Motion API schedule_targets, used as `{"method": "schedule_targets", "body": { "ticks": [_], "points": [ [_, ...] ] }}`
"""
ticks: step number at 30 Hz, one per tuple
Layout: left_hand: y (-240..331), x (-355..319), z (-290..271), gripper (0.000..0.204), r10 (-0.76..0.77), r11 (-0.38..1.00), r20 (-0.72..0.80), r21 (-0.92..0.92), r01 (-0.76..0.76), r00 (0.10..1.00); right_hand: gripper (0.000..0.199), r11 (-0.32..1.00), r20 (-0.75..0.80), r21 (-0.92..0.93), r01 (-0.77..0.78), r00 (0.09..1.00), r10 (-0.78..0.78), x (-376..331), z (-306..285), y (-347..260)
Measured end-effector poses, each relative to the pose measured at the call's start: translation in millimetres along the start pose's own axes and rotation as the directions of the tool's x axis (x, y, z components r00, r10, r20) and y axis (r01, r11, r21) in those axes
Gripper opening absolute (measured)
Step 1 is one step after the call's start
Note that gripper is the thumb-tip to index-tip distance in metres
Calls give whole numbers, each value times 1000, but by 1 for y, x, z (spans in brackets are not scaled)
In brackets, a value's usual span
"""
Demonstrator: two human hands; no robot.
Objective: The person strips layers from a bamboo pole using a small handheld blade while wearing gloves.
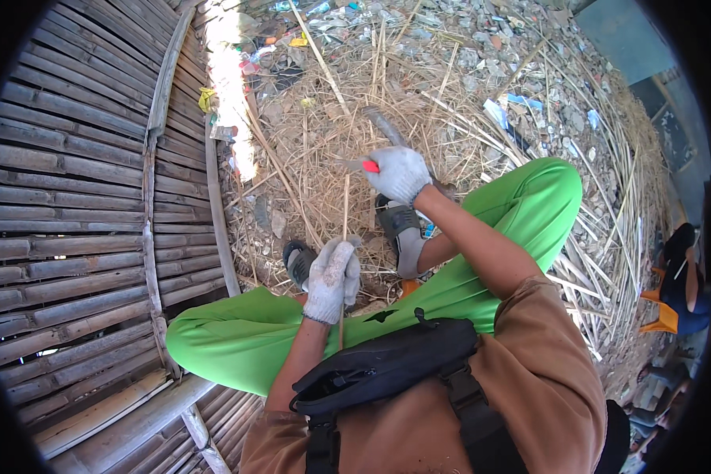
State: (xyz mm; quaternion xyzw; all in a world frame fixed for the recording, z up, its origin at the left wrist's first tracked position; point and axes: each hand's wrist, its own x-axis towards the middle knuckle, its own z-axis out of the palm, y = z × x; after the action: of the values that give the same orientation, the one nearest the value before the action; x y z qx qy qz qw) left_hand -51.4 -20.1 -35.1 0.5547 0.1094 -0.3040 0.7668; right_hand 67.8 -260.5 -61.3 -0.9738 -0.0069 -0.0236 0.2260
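My left hand (330, 278), in a whitish work glove, is closed around a thin bamboo strip (346, 207). The strip runs upright in the picture, its lower end passing over my lap. Up and to the right, my right hand (399, 172), gloved too, grips a knife (370, 166) by its red handle. The knife's short blade points left, just above the strip's upper end; whether they touch, I cannot tell. Partly hidden under my right hand lies a grey-brown curved piece (385, 126), its kind unclear. Both my feet, in dark sandals (299, 262), are near the hands.
A bamboo slat wall (71, 205) rises along the left. Straw-like shavings, long strips (482, 126) and litter cover the ground ahead, with more strips (600, 268) heaped at right. A black waist bag (387, 367) crosses my front. Far right, a person sits by an orange chair (657, 316).
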Motion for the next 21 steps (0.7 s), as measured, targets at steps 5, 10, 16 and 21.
{"method": "schedule_targets", "body": {
  "ticks": [5,10,16,21],
  "points": [
    [-3,-1,-3,35,-9,1000,-18,-8,9,1000,27,992,121,-18,128,985,-125,-22,18,-30],
    [-2,-1,-2,35,-15,1000,-13,27,15,1000,30,996,140,-76,47,989,-36,-13,4,-29],
    [0,-14,2,34,-2,1000,75,-20,4,997,47,926,36,-96,-365,928,370,25,-13,53],
    [-6,-1,-23,39,-9,958,234,-276,75,972,42,954,-16,-51,-296,955,295,22,-32,54]
  ]
}}
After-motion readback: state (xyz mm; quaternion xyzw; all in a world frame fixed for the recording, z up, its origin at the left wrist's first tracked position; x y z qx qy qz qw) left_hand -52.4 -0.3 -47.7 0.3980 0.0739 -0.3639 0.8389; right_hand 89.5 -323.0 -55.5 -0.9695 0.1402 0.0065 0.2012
